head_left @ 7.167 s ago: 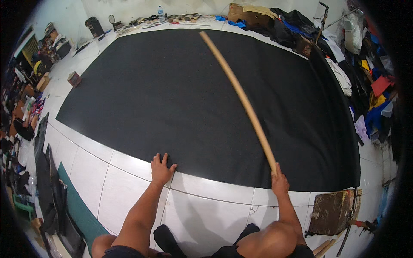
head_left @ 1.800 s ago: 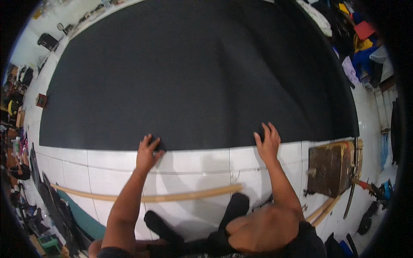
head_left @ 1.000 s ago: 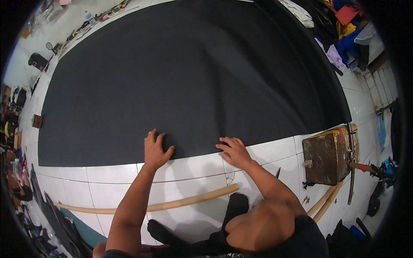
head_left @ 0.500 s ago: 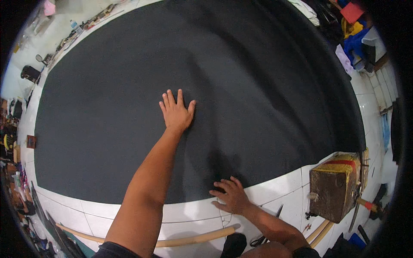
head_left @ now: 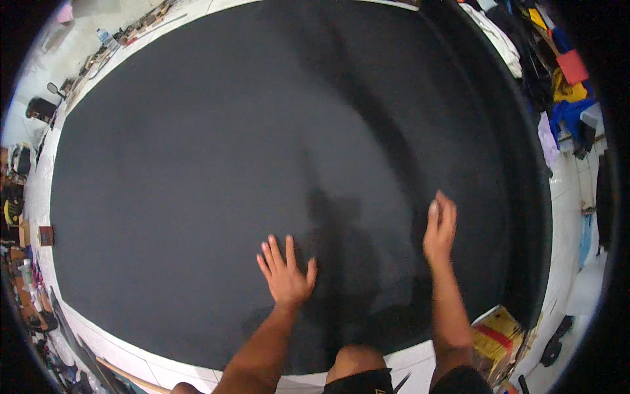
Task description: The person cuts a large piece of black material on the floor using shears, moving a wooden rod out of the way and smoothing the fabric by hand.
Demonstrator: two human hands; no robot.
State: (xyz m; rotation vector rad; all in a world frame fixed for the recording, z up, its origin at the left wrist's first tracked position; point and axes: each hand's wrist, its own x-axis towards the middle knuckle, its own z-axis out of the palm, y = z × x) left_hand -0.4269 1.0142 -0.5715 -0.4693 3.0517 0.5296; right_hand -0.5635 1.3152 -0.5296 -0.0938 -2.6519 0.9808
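A large dark grey to black sheet of material (head_left: 197, 164) lies spread over the floor in front of me. Flat on its near middle rests my left hand (head_left: 289, 279), fingers spread. Farther right, my right hand (head_left: 441, 230) is over the sheet with its fingers loosely bent and the thumb slightly apart; nothing shows in it. Whether that hand touches the surface is hard to tell. The sheet's right side rises in a long dark fold or roll (head_left: 518, 197). My knee and dark clothing are at the sheet's near edge.
A worn box with yellow and red on top (head_left: 495, 338) stands at the near right, against the sheet. White floor tiles (head_left: 157, 368) border the sheet. A wooden pole (head_left: 131, 375) lies at the near left. Cloths and a red piece (head_left: 572, 67) are heaped at the far right.
My left hand has come nearer on the sheet. My right hand has moved from the near edge forward and right, over the sheet. The view has shifted, and the sheet now reaches my knees.
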